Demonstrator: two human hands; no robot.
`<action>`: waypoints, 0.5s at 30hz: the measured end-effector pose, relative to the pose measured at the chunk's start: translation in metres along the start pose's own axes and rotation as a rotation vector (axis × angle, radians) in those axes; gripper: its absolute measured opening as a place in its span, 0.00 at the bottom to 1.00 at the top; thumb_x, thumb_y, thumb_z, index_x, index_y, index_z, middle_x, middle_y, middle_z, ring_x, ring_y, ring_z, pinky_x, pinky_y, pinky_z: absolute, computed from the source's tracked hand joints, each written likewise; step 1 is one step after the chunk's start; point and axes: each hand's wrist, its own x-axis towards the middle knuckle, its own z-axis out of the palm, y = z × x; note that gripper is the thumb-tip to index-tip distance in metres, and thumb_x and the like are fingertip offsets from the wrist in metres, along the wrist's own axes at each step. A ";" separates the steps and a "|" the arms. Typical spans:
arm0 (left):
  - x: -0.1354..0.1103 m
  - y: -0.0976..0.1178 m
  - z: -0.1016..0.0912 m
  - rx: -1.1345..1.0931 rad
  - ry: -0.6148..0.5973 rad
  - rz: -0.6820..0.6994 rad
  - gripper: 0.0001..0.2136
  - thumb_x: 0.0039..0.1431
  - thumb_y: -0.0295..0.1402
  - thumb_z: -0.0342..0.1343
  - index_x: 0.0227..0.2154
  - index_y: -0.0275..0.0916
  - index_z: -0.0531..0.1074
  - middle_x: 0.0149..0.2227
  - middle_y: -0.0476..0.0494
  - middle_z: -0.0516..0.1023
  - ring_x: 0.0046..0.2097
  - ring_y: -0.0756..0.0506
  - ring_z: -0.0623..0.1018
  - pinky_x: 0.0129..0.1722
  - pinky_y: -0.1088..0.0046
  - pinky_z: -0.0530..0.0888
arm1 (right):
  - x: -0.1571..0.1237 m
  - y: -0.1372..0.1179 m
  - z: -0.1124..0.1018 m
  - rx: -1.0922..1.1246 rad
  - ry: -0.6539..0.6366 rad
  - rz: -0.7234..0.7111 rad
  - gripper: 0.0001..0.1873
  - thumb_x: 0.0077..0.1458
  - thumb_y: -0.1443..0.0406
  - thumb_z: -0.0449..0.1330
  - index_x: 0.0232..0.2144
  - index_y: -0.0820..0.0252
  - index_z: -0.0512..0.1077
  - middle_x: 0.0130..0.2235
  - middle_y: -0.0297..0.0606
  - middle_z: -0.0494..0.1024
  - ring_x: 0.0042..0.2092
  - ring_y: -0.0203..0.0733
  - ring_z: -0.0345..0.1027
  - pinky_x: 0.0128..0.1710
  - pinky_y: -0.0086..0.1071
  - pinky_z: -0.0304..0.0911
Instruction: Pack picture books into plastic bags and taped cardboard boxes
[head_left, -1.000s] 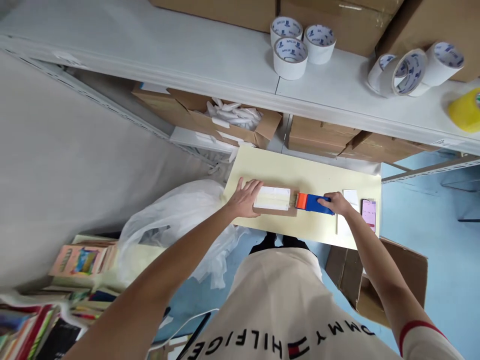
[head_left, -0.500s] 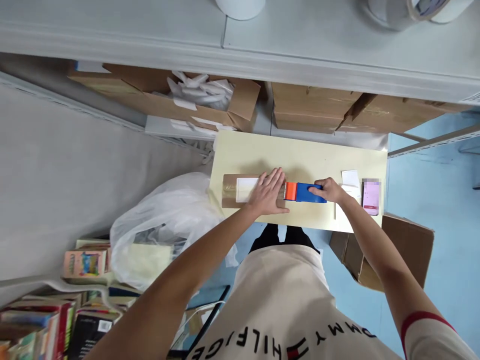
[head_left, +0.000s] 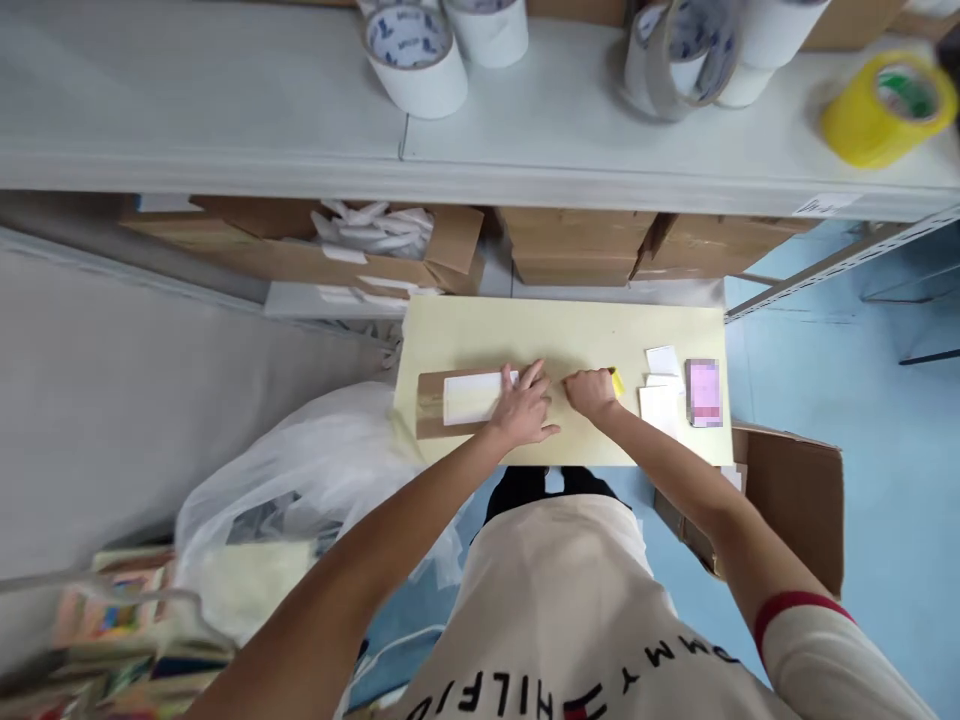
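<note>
A flat brown parcel (head_left: 429, 405) with a white label (head_left: 469, 397) lies on the small pale-yellow table (head_left: 525, 330). My left hand (head_left: 525, 410) rests on the parcel's right end, fingers stretched out flat. My right hand (head_left: 591, 392) sits just to the right of it on the table top. Its fingers are curled closed around something of which only a small yellow bit (head_left: 617, 381) shows. The two hands are almost touching.
White slips of paper (head_left: 660, 405) and a phone (head_left: 703, 392) lie at the table's right end. The shelf above carries white tape rolls (head_left: 416, 50) and a yellow roll (head_left: 885, 110), with cardboard boxes (head_left: 577, 245) beneath. A plastic bag (head_left: 300, 470) lies left, an open carton (head_left: 795, 500) right.
My right hand has moved left toward the parcel, and the blue and orange tape dispenser it held no longer shows. The left hand slid to the parcel's right end. The view shifted.
</note>
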 end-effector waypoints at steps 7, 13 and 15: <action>0.000 -0.006 0.004 -0.147 0.134 -0.026 0.38 0.47 0.53 0.62 0.61 0.44 0.65 0.70 0.32 0.49 0.69 0.24 0.48 0.62 0.34 0.43 | -0.049 0.074 0.051 0.293 0.457 0.261 0.17 0.65 0.60 0.45 0.46 0.64 0.69 0.41 0.50 0.78 0.41 0.51 0.73 0.39 0.37 0.64; -0.038 -0.030 0.008 -0.222 0.378 -0.257 0.31 0.62 0.46 0.48 0.65 0.36 0.56 0.70 0.28 0.44 0.71 0.30 0.42 0.64 0.44 0.49 | -0.057 0.063 0.126 0.333 0.446 0.240 0.12 0.59 0.68 0.49 0.45 0.67 0.66 0.39 0.50 0.75 0.41 0.52 0.69 0.43 0.43 0.64; -0.057 -0.042 0.009 -0.188 0.455 -0.426 0.29 0.63 0.44 0.47 0.63 0.35 0.58 0.70 0.27 0.46 0.71 0.30 0.42 0.65 0.44 0.48 | -0.054 0.058 0.141 0.320 0.440 0.263 0.14 0.60 0.69 0.50 0.47 0.68 0.66 0.40 0.50 0.74 0.43 0.52 0.69 0.44 0.43 0.64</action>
